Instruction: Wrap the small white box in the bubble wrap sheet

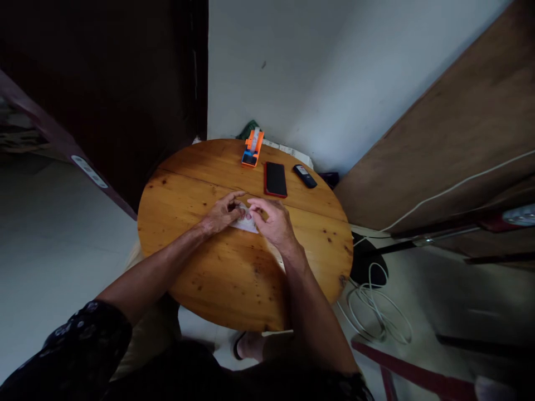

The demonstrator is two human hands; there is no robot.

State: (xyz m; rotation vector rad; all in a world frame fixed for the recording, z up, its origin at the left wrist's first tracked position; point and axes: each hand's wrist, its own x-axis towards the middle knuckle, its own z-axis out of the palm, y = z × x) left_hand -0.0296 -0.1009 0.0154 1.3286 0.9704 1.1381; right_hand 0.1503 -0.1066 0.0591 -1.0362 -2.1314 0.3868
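A small white piece of paper [246,225] lies near the middle of the round wooden table [234,278]. My left hand [222,215] is at its left side, thumb and fingers closed at the paper's edge and one finger reaching forward. At the right side, my right hand [273,221] is curled, with thumb and forefinger pinched together over the paper. The fingers hide part of the sheet. Whether something tiny sits between the fingertips is too small to make out.
Beyond my hands are an orange tape dispenser [252,148], a dark-screened phone in a red case [276,179] and a small black handset [305,176]. Behind the table stands a pale wall [301,72]. A looped white cable [378,312] lies on the floor at the right.
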